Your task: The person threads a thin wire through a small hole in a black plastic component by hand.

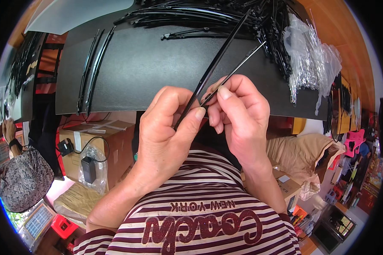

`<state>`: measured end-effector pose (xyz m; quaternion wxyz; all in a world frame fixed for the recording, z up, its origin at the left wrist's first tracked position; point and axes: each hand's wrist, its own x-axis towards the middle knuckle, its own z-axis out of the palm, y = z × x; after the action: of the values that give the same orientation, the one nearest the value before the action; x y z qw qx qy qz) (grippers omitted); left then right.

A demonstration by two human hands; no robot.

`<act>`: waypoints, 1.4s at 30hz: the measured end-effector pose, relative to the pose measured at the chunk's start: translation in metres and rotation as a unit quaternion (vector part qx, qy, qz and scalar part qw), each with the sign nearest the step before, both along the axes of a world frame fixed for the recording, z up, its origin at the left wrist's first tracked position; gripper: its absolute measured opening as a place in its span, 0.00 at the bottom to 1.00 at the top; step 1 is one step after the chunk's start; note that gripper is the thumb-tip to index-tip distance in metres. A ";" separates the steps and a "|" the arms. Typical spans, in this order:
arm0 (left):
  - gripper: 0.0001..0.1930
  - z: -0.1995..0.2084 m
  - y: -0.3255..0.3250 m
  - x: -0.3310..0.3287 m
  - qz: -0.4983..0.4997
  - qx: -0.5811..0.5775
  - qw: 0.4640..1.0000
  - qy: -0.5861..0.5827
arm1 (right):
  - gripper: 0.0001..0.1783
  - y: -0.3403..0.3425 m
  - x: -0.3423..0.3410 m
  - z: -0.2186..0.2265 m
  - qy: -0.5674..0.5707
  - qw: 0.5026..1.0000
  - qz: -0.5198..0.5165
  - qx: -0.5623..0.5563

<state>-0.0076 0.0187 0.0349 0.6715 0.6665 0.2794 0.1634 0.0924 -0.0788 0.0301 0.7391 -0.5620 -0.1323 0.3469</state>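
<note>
Between the thumb and fingers of my left hand [166,123] is a long, glossy black wiper blade [219,55], slanting up and to the right over the table. My right hand [242,110] pinches a thinner dark strip [242,62] with a shiny edge, its free end pointing up right. Both hands are close together in front of my chest, and the lower ends of the two pieces meet near my fingertips. The exact contact there is hidden by my fingers.
A dark table [132,63] bears a pile of black wiper blades [191,17] at its far side. A few more blades [93,70] lie at left. Thin metal strips [304,63] in clear plastic are at right. A cardboard box [110,131] stands below; another person [25,178] is at far left.
</note>
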 end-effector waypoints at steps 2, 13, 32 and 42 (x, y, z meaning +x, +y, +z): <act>0.07 0.000 0.000 0.000 -0.005 0.001 1.000 0.003 | 0.06 0.002 -0.001 -0.001 -0.016 1.000 -0.002 0.001; 0.07 -0.004 -0.003 -0.001 -0.013 0.008 1.000 0.001 | 0.07 0.000 -0.001 -0.005 -0.036 0.999 -0.008 -0.006; 0.05 -0.001 -0.005 -0.003 -0.010 -0.022 0.999 0.034 | 0.07 -0.005 -0.004 0.005 -0.127 0.987 -0.027 -0.095; 0.06 -0.008 -0.004 -0.006 -0.018 -0.026 0.999 0.011 | 0.10 -0.004 -0.004 -0.003 -0.108 0.991 -0.003 -0.075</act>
<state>-0.0132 0.0143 0.0270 0.6878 0.6558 0.2794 0.1367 0.0888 -0.0823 0.0272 0.6773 -0.6501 -0.1832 0.2915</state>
